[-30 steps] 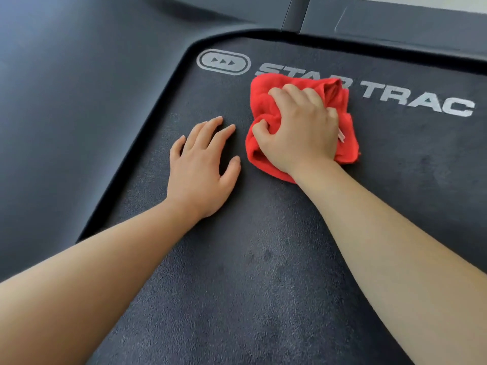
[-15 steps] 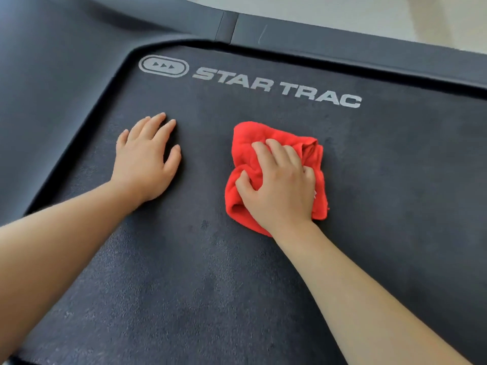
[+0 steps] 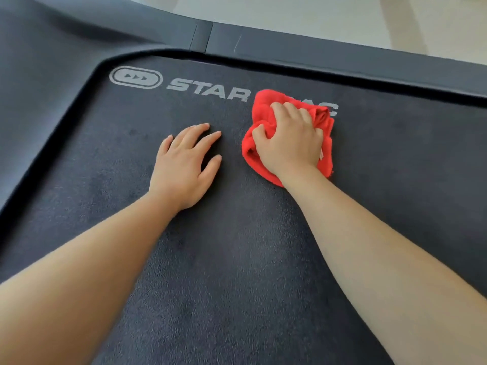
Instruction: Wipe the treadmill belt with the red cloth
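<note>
- red cloth (image 3: 253,154) is bunched and clenched in right hand (image 3: 290,143) grip, pressed over the belt logo (image 3: 208,89) for scrubbing
- left hand (image 3: 184,167) is laid flat, released, beside logo on treadmill belt (image 3: 237,259), likely for bracing

Soft, even daylight fills the scene, brightest on the pale floor (image 3: 303,14) at the top, which looks washed out. The dark treadmill belt (image 3: 237,259) shows a dull, patchy sheen rather than hard glare. Short, faint shadows sit under the left hand (image 3: 184,164) and around the red cloth (image 3: 263,106). The wide lens bends the frame rail (image 3: 342,56) and stretches the forearms at the lower corners. Detail is slightly soft throughout.
</note>
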Demonstrator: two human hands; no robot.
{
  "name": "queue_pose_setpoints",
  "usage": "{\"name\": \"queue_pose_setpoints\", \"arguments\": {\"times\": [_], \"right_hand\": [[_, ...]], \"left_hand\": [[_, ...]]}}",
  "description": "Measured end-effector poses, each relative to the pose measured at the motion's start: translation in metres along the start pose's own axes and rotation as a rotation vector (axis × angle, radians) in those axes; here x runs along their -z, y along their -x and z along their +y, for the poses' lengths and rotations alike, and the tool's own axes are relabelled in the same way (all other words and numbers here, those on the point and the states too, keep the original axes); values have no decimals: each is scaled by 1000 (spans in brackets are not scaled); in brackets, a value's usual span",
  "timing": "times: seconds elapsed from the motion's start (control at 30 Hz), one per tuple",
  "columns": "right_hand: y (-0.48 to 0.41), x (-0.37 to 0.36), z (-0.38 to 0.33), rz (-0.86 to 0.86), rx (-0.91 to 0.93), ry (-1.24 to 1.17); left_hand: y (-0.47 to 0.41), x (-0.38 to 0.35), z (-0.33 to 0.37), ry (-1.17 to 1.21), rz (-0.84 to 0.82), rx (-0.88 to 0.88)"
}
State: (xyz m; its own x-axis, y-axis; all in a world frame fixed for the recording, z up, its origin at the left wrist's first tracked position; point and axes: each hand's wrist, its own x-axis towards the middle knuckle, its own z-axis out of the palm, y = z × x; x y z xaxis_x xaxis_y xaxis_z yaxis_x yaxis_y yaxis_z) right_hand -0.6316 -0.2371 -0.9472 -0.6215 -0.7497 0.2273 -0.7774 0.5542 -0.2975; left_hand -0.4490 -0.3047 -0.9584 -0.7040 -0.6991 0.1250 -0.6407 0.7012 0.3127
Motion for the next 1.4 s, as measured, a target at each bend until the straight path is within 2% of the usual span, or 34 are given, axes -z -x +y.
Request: {"name": "queue_pose_setpoints", "arguments": {"times": [0.47,0.6,0.83,0.97,1.17,1.4], "right_hand": [[-86,-18,-1,-62,102,0],[-59,-13,-3,-35,118,-8],[36,4,-17,-1,120,6],[84,7,-37,17,101,-7],[125,5,-89,15,95,-38],[122,-23,-172,-37,194,-89]], "left_hand": [[-3,2,0,24,9,35],[-4,0,-1,27,25,14],[-3,-1,-2,57,42,7],[1,9,-11,106,-51,-79],[26,67,-83,-146,-207,-261],[43,114,-167,-399,-175,-148]]}}
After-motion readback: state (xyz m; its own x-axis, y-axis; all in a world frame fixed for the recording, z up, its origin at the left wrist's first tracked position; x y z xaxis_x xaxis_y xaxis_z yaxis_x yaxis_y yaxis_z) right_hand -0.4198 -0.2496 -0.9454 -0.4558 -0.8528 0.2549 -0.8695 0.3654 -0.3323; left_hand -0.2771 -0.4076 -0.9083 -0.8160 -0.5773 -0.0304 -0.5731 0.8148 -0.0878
